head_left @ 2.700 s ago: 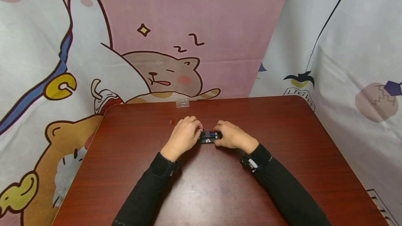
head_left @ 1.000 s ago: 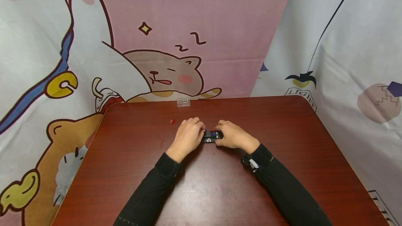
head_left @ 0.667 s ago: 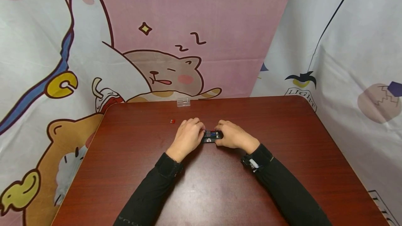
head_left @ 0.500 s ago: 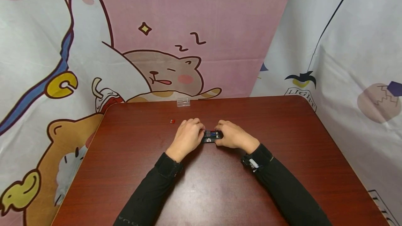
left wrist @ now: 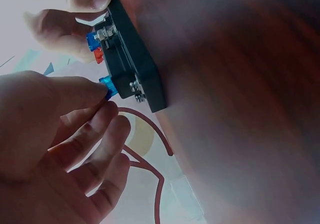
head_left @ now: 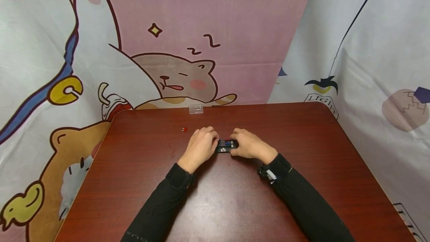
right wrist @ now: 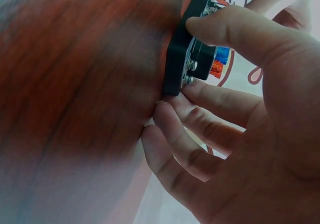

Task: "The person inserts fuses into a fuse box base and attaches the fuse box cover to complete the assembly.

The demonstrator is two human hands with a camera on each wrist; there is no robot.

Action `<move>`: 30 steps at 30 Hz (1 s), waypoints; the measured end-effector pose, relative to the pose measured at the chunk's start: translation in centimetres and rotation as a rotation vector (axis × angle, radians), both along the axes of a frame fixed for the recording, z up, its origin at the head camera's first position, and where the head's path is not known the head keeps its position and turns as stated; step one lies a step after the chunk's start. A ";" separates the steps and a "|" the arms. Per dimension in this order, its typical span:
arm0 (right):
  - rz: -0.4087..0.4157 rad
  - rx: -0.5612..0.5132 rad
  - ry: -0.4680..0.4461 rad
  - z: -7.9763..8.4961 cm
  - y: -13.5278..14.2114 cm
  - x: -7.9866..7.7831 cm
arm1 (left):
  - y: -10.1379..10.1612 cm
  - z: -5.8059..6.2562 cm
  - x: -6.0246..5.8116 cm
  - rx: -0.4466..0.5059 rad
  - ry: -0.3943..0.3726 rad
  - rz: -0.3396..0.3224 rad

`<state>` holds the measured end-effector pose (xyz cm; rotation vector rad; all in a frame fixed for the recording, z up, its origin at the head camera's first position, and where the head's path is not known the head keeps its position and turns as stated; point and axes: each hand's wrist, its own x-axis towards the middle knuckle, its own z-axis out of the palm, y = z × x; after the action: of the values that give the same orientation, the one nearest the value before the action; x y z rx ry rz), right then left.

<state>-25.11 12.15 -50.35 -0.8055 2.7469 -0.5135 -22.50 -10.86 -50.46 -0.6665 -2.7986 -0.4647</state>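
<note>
A black fuse box with metal terminal screws sits on the table between both hands. My left hand pinches a blue blade fuse between thumb and index finger at the box's left end; whether the fuse is fully seated I cannot tell. My right hand grips the right end of the box, its thumb on the near edge and fingers on the far side. Another blue fuse and a red fuse stand in the box near the right hand.
Small red fuses lie on the table left of the hands; their exact number is too small to tell. A clear plastic cover rests at the far edge of the brown table. Behind it hangs a printed cloth.
Since the oldest frame my left hand has shifted slightly right, over the left end of the fuse box. The right hand keeps its hold. Over the last second hardly anything has moved.
</note>
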 end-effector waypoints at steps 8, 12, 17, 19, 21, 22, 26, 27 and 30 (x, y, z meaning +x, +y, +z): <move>-0.005 0.000 -0.002 0.1 -0.1 0.1 | 0.0 0.0 0.2 -0.009 0.024 -0.003; -0.007 0.006 -0.002 0.1 -0.1 0.1 | 0.0 0.1 0.2 -0.006 0.016 -0.010; -0.009 0.008 0.000 0.1 0.0 0.1 | 0.0 0.2 0.2 0.001 0.017 -0.012; -0.007 0.009 -0.001 0.2 0.0 0.1 | 0.0 0.2 0.2 0.003 0.009 -0.010; -0.005 0.008 -0.001 0.2 0.0 0.1 | 0.0 0.2 0.2 0.002 0.000 -0.004; -0.004 0.008 -0.002 0.2 0.0 0.2 | 0.0 0.2 0.2 0.005 -0.004 -0.002; -0.005 0.006 -0.007 0.2 -0.1 0.2 | -0.1 0.2 0.1 0.012 -0.014 0.005; -0.007 0.006 -0.009 0.3 -0.1 0.2 | -0.1 0.2 0.1 0.014 -0.015 0.005; -0.009 0.008 -0.013 0.3 -0.1 0.3 | -0.1 0.2 0.2 0.012 -0.015 0.006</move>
<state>-24.85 12.06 -50.03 -0.7856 2.7406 -0.5073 -22.34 -11.01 -50.29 -0.6542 -2.8093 -0.4870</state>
